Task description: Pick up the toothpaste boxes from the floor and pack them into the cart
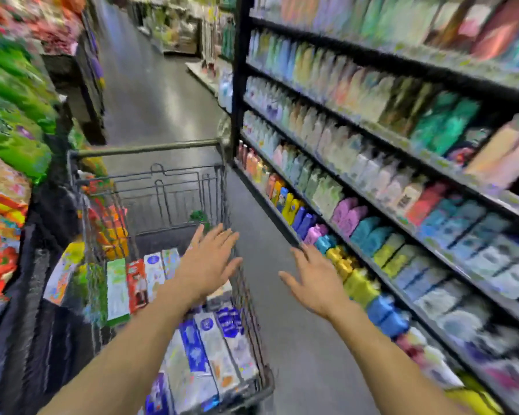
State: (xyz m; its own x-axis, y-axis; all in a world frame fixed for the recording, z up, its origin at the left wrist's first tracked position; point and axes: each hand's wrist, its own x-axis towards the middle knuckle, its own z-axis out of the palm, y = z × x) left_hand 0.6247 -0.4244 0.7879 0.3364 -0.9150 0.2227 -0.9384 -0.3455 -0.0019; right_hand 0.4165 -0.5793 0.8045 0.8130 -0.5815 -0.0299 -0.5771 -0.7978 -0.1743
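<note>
Both hands seemingly splayed, over cart

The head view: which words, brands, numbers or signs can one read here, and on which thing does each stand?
No text can be read; the picture is blurred.
Long toothpaste boxes in the dark wire cart: blue and red print, unreadable.
Pastel plastic bottles on the black metal shelves: labels unreadable.
Pale shelf-edge tags: too small.
Green bags on the left: print smeared.
</note>
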